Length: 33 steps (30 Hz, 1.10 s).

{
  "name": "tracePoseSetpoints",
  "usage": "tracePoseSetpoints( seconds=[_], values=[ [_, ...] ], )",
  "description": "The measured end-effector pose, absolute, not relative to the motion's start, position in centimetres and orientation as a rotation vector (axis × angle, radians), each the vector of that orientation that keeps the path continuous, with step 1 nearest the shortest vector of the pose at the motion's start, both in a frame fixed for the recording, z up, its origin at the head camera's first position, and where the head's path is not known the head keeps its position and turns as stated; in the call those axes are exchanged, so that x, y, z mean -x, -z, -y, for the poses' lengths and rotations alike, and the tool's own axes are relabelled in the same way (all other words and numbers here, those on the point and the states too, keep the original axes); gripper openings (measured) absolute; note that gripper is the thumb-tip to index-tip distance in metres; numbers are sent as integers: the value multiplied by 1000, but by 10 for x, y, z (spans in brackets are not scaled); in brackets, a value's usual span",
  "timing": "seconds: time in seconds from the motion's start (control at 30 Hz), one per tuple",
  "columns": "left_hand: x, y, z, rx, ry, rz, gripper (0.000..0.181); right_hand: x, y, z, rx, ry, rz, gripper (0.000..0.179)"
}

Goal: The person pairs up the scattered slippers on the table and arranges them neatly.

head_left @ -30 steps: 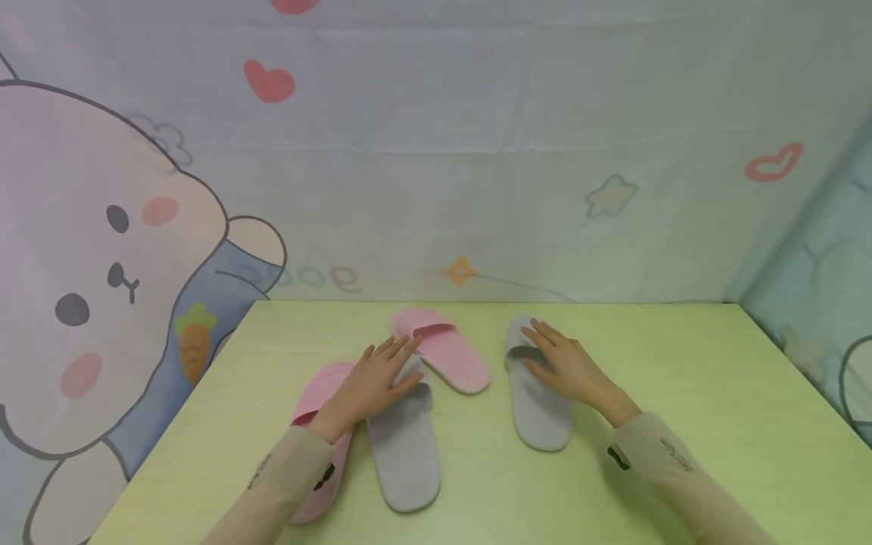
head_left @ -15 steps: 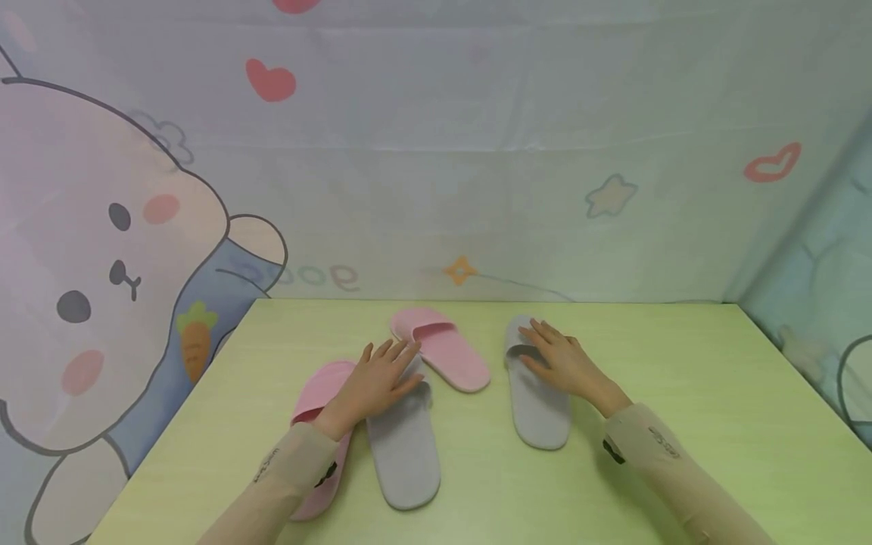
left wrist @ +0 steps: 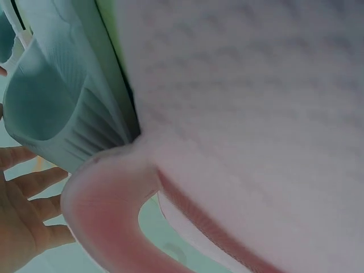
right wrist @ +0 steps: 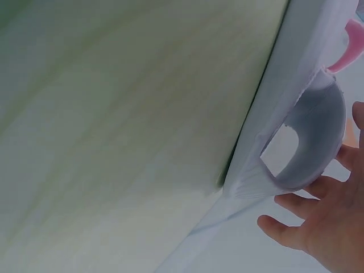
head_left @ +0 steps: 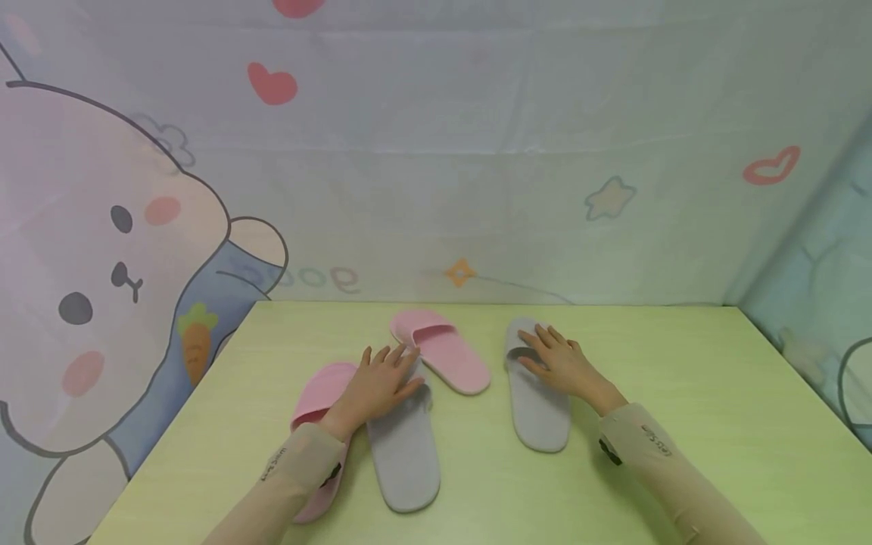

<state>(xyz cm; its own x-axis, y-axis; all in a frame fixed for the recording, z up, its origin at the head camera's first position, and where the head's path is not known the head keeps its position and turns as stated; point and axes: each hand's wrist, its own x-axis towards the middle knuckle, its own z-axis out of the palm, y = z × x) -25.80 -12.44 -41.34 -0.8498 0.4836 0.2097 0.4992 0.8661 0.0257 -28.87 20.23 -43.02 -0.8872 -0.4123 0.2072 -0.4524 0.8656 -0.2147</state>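
Two grey slippers and two pink slippers lie sole-down on the table. In the head view my left hand is spread over the upper strap of the left grey slipper, partly hiding it. Its wrist passes above the left pink slipper, which fills much of the left wrist view. My right hand, fingers fairly straight, lies over the strap of the right grey slipper. In the right wrist view its fingertips are right at that strap. Between the grey pair, further back, lies the other pink slipper, toe angled left.
The yellow-green table runs back to a pale curtain printed with a cartoon animal, hearts and stars. Another printed curtain hangs along the right side.
Both hands keep almost the same place over the grey slippers. The right wrist has shifted slightly left, and the left fingers slightly nearer. The slippers lie where they were.
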Motion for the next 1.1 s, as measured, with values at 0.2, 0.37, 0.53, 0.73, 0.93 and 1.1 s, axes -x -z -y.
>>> tracePoseSetpoints(
  seconds=[0.2, 0.37, 0.53, 0.73, 0.93, 1.1],
  values=[
    [258, 414, 125, 747, 144, 2864, 57, 292, 430, -204, -647, -428, 2922, 52],
    [257, 414, 126, 759, 125, 2875, 57, 293, 430, -207, -638, -433, 2940, 50],
    [256, 413, 128, 780, 111, 2872, 56, 295, 430, -208, -641, -440, 2953, 48],
    [257, 415, 131, 836, 131, 2847, 55, 297, 431, -210, -633, -449, 2977, 48],
    [258, 416, 134, 911, 138, 2774, 52, 297, 431, -212, -639, -462, 2967, 45],
    [259, 418, 135, 959, 64, 2652, 44, 297, 432, -214, -657, -462, 2944, 42]
  ],
)
